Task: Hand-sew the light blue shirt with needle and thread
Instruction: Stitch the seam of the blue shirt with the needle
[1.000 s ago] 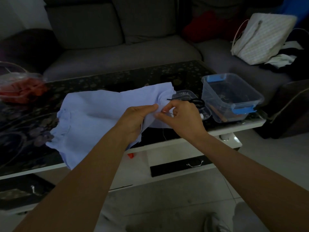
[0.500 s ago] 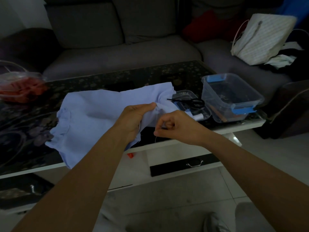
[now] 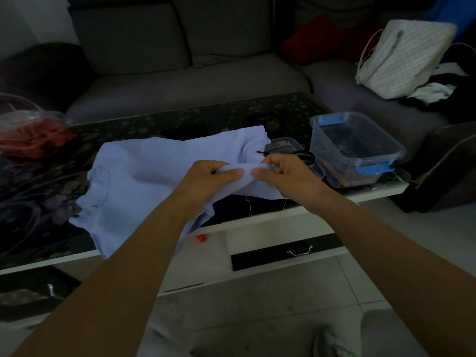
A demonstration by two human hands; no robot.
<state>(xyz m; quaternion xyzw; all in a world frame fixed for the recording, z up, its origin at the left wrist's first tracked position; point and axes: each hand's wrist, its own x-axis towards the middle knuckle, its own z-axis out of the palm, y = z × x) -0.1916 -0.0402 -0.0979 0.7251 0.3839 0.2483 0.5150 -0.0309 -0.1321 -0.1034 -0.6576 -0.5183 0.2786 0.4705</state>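
Observation:
The light blue shirt (image 3: 144, 176) lies spread over the dark glass coffee table (image 3: 180, 119), its near edge hanging over the front. My left hand (image 3: 208, 180) pinches a raised fold of the shirt between thumb and fingers. Right beside it, thumb tip to thumb tip, my right hand (image 3: 286, 173) pinches the same fold with curled fingers. The needle cannot be made out. A thin pale thread (image 3: 247, 206) dangles below the fold in front of the table edge.
Black-handled scissors (image 3: 301, 154) lie in a small clear tray (image 3: 286, 144) behind my right hand. A clear box with blue clips (image 3: 358, 150) stands at the right end. A plastic container of red items (image 3: 31, 132) sits far left. Grey sofa behind, a drawer handle (image 3: 298, 251) below.
My right hand dropped below the shirt edge, drawing away from the fold, and has come back up against my left hand at the fold. The left hand kept its hold.

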